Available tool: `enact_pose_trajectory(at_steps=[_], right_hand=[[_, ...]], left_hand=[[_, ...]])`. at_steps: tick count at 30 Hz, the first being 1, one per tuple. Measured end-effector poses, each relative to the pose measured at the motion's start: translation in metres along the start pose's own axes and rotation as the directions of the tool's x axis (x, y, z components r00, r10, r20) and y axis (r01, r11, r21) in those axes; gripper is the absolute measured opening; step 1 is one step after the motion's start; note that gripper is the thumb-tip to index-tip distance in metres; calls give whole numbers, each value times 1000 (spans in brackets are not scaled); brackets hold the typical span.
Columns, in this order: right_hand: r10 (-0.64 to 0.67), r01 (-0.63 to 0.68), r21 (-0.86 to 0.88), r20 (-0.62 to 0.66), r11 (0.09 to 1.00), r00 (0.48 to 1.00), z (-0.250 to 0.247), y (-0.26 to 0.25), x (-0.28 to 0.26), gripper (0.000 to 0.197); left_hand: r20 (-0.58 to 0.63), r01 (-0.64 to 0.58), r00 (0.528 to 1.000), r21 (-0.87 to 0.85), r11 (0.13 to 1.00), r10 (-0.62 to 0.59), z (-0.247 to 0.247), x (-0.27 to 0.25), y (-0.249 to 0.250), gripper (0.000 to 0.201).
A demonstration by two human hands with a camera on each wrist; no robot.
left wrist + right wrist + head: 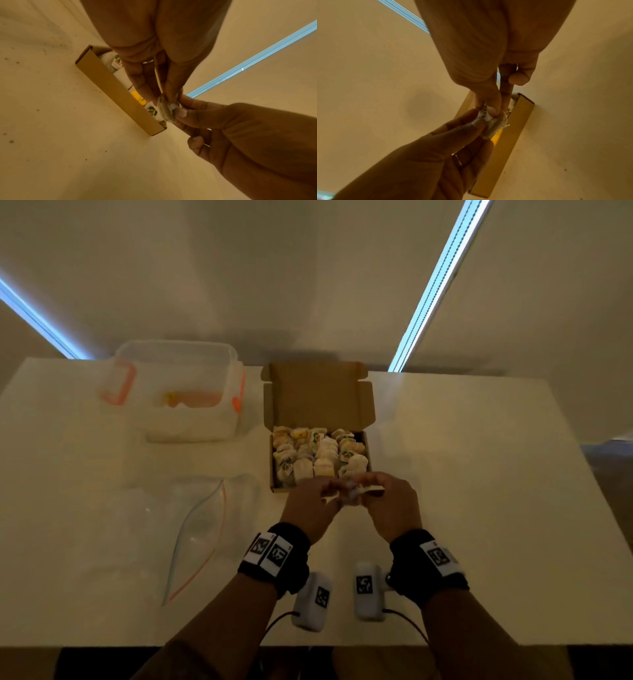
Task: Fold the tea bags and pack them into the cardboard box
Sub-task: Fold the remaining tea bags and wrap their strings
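From the head view, my left hand [310, 503] and my right hand [392, 505] meet just in front of the near wall of the cardboard box [320, 402], and between them I pinch one tea bag [354, 491], a small pale bundle held above the white surface [462, 491]. How its long axis lies I cannot tell here, since my fingers hide most of it. The box lid stands open at the far side, and the tray is packed with folded tea bags [320, 455] in rows. To the left sit a clear plastic container [178, 392] with orange clips and a flat zip bag [198, 539].

From the left wrist, my left grip is closed on the tea bag [165, 111]: thumb and fingertips [171, 94] press it from above. The bag looks folded into a rounded wad, its long axis roughly along the box's near wall [118, 92]. My right hand [240, 128] pinches the bag's other side with the thumb and forefinger, the remaining fingers curled.

From the right wrist, my right grip is clamped on the tea bag [494, 125], thumb tip over the printed tag [483, 115] at its upper end. My left hand [436, 155] pinches the bag's lower side. The bag hangs just above the box's near wall [510, 142].
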State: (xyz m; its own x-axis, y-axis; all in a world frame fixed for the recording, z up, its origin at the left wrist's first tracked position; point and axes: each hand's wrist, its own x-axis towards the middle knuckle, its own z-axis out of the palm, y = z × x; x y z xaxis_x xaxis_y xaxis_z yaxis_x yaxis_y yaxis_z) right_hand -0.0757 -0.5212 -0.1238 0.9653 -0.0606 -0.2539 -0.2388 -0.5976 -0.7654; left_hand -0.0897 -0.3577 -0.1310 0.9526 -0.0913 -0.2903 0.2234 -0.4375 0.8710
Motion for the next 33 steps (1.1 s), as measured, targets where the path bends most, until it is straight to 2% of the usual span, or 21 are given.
enact_pose_trajectory(at_steps=[2,4,8,10,14,18,22,25,26,28,29,31,33], right_hand=[[14,-14,-22,-25,1000,1000,-3,3,19,27],[12,-14,-68,-34,998,999,-1,6,37,25],[-41,37,-184,-18,982,999,11,8,58,18],[-72,74,-248,16,966,997,16,4,60,21],[-117,148,-411,101,900,988,24,1,64,28],[-63,111,-534,108,838,992,26,-10,66,25],[-25,59,-500,74,864,997,24,-14,55,32],[-57,26,-405,-65,914,996,23,-12,35,41],[-107,62,-360,-109,931,988,27,-13,26,39],[-253,200,-302,-150,932,956,37,-18,7,33],[-323,277,-271,-141,922,936,45,-22,-2,32],[-416,396,-191,-81,898,906,62,-33,-21,31],[-455,457,-115,50,882,889,83,-46,-37,30]], left_hand=[[26,-10,1000,181,983,5,6,11,-9,32],[58,26,997,322,946,-47,11,19,-14,47],[98,8,994,450,893,-58,13,25,-18,58],[133,0,988,506,863,-78,13,24,-17,63],[138,-33,990,471,881,-37,12,29,-24,60],[145,-70,989,433,899,8,8,29,-26,53],[117,-120,990,377,918,81,-14,12,-14,46],[-25,-150,986,316,937,166,-49,-23,-9,39],[-89,-144,979,340,929,184,-63,-39,-12,39],[-233,-68,950,491,868,207,-92,-76,-23,46],[-302,30,937,569,822,175,-105,-94,-32,54],[-421,300,907,629,717,-11,-127,-124,-49,80],[-470,472,860,581,663,-200,-146,-143,-73,98]])
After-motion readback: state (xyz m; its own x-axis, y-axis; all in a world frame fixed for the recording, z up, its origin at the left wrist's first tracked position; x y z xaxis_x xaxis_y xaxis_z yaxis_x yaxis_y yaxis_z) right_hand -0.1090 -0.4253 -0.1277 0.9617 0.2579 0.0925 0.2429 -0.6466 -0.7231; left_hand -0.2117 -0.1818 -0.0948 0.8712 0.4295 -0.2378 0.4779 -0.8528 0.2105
